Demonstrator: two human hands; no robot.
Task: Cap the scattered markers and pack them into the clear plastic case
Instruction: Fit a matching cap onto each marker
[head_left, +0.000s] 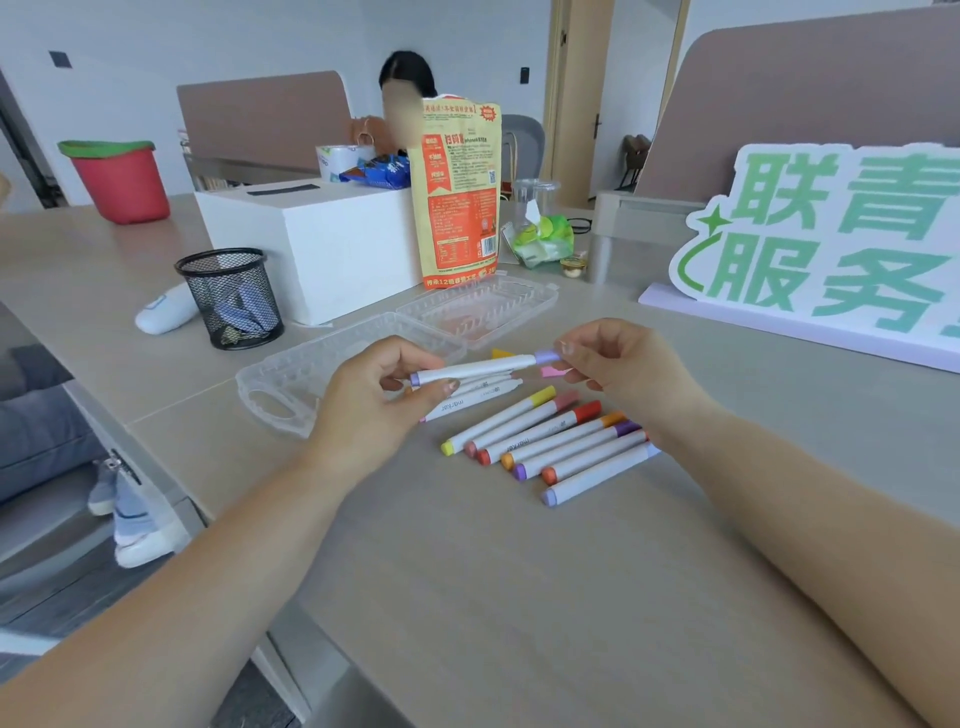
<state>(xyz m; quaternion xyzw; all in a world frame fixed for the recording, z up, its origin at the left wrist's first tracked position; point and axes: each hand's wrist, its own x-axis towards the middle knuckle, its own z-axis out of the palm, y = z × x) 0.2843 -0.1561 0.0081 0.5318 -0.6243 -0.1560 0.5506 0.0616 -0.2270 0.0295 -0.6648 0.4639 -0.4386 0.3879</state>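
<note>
A grey table (467, 597) fills most of the view. At its far right stands a white sign (831, 249) with large green characters. At the far left sit a white box (322, 244) and, beyond it, a red bucket (122, 182). An orange pouch (457, 192) stands upright against the box's right side.

The clear plastic case (270, 384) lies open just in front of the box and pouch, its two halves flat on the table. One half is at the near left, partly behind the left hand, and the other is at the far right. A black mesh pen cup (234, 296) stands just left of the case.

The left hand (374, 400) and the right hand (623, 369) hold one lavender marker (478, 368) above the table, near the case. The left thumb and fingers are curled round the left end of the barrel. The right fingertips are pinched on the lavender cap (546, 356) at the right end.

Seven capped markers (550, 441) lie side by side on the table at the near right, between the forearms. At least two more markers (483, 392) lie under the held one, partly hidden by the left hand, and their right ends show no coloured cap. A yellow cap (503, 354) and a pink cap (553, 371) lie loose beside them.
</note>
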